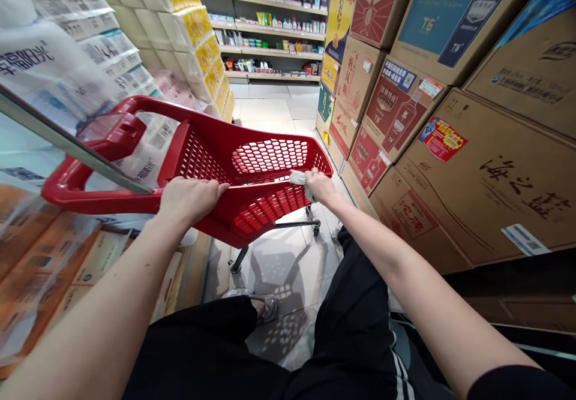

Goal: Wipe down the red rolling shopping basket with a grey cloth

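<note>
A red plastic shopping cart [265,160] with a perforated basket stands tilted in front of me in a shop aisle. My left hand [191,197] is closed over the basket's near rim. My right hand [317,185] is closed on a small white cloth [297,177] pressed against the basket's right rim. The red handle bar [81,193] of the cart runs to the left. My legs in black trousers show below, with a sandalled foot [263,304] on the tiled floor.
Stacked brown cardboard boxes [486,172] line the right side of the aisle. Wrapped tissue packs [112,58] and yellow packs [202,46] pile up on the left. Shelves with bottles [274,28] stand at the far end. A metal bar [67,142] crosses the left foreground.
</note>
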`<state>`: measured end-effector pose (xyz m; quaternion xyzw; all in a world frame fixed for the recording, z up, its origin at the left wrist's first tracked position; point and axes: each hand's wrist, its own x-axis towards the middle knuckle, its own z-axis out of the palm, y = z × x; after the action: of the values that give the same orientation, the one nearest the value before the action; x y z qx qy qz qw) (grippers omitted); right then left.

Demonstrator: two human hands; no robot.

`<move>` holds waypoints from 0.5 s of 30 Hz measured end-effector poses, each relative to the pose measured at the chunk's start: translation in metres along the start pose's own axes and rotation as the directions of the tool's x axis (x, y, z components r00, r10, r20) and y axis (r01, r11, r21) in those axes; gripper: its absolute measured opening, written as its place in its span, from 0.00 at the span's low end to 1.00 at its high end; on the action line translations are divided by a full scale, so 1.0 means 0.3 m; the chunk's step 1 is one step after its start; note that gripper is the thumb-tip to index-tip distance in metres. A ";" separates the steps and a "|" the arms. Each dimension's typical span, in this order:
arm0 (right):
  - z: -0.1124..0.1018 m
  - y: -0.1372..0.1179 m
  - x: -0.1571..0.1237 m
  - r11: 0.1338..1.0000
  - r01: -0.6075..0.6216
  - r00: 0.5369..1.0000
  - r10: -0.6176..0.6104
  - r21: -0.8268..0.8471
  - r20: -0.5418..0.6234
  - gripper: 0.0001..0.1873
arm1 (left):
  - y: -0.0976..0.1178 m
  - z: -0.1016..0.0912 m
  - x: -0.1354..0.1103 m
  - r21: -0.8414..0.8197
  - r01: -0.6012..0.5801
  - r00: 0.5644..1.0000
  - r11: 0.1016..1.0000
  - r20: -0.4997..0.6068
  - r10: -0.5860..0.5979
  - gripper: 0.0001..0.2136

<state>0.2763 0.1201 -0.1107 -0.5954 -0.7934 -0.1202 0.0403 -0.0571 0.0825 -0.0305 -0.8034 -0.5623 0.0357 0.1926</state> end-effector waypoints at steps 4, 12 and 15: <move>-0.060 -0.282 0.035 0.989 0.107 0.989 -0.096 0.099 -0.111 0.15 | 0.034 -0.003 -0.012 -0.055 0.021 1.000 0.998 0.002 -0.021 0.36; -0.077 -0.341 0.018 0.988 0.142 0.974 -0.128 0.063 -0.186 0.16 | 0.047 0.005 -0.050 -0.108 0.008 0.996 0.994 -0.091 -0.017 0.30; -0.054 -0.212 -0.001 0.991 0.133 0.982 -0.127 0.035 -0.138 0.16 | 0.042 -0.002 -0.058 -0.093 -0.012 0.996 0.996 -0.095 0.003 0.28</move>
<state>0.2144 0.0993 -0.1040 -0.5319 -0.8283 -0.1452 0.0994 -0.0522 0.0627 -0.0370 -0.8145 -0.5505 -0.0278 0.1810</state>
